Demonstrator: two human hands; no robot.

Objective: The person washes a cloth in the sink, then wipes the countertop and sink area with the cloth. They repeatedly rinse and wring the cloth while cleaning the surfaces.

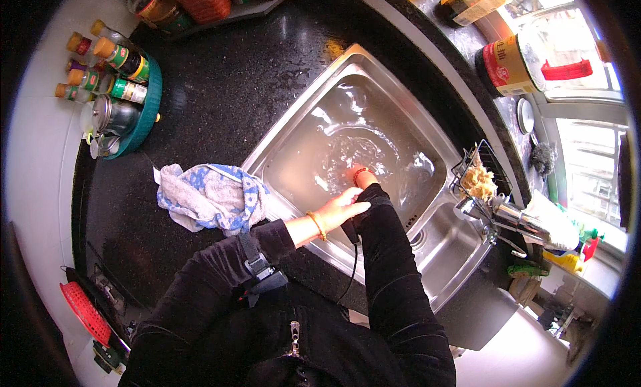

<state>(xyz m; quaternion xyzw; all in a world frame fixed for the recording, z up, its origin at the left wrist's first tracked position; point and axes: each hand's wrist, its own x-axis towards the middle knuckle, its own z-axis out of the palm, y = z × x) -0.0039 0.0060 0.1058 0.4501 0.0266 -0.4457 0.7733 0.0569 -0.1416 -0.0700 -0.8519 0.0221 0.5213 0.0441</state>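
Cloudy, rippling water fills the large basin of the stainless-steel sink (295, 114). My right hand (358, 173) reaches into this water, with a red bead bracelet at its wrist; its fingers are hidden below the surface, so whether they hold anything does not show. With a yellowish bangle at its wrist, my left hand (343, 208) grips the black sleeve cuff (373, 199) of my right arm. Left of the sink, a crumpled blue-and-white towel (213, 197) lies on the black speckled countertop (220, 81).
A teal tray (152, 107) of bottles and jars stands at the left. Beside the smaller basin (450, 247) are the faucet (518, 219) and a wire basket (496, 167) holding a tan scrubber. Large bottles and a steel-wool ball (543, 158) sit along the window ledge.
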